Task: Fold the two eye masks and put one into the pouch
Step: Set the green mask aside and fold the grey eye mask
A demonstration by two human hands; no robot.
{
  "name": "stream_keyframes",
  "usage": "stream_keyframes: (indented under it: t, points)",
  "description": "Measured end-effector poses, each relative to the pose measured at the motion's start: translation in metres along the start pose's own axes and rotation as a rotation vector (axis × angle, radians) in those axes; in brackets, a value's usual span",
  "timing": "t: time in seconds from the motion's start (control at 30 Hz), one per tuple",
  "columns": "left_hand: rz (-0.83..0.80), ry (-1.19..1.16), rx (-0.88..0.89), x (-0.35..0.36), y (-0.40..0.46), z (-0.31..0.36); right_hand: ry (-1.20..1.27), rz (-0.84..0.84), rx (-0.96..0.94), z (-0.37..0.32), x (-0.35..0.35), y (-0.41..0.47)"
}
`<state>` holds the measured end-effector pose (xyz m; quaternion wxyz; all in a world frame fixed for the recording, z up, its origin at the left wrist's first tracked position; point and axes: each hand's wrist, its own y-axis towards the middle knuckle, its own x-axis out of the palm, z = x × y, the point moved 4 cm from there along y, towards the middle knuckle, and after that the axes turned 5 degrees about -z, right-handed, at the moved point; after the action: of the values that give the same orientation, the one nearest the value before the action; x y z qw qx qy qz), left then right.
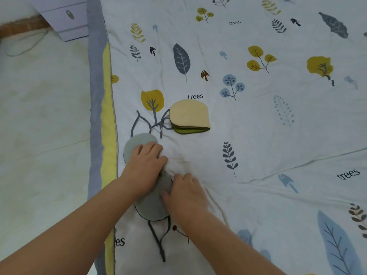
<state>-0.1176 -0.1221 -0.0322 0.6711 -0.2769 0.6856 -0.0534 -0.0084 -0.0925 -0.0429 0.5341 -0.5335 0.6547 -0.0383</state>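
A grey eye mask (151, 209) lies flat and lengthwise on the leaf-print quilt (258, 135), near the bed's left edge. My left hand (144, 163) rests on its far half, fingers curled over the mask's right edge at the narrow middle. My right hand (185, 193) grips the right edge of the near half. Its dark strap (158, 241) trails toward me. A yellow eye mask with a green inner side (189, 117) lies folded in half just beyond, its grey strap (147, 124) spread to its left. I cannot make out a pouch; a thin beige cord (217, 208) shows beside my right wrist.
The quilt's grey and yellow border (101, 116) marks the bed's left edge, with pale floor (43, 126) beyond it. A lilac drawer unit (65, 16) stands at the top left. The quilt stretches wide to the right and far side.
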Motion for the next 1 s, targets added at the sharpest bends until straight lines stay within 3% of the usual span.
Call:
stream_keyframes:
  t: [0.3,0.5,0.7,0.87,1.0]
  points:
    - [0.123,-0.114,-0.014,-0.034,0.002,0.019,0.475,0.084,-0.007,0.040,-0.037,-0.014]
    - [0.014,-0.253,0.013,-0.059,0.021,0.050,0.600,0.258,0.056,0.100,-0.084,-0.027]
    - [-0.059,-0.607,0.050,-0.061,0.046,0.084,0.640,0.358,0.201,0.178,-0.119,-0.044]
    - [0.041,-0.964,0.024,-0.056,0.068,0.117,0.618,0.469,0.305,0.233,-0.137,-0.055]
    - [0.109,-1.092,-0.116,-0.047,0.081,0.140,0.694,0.549,0.381,0.261,-0.139,-0.056]
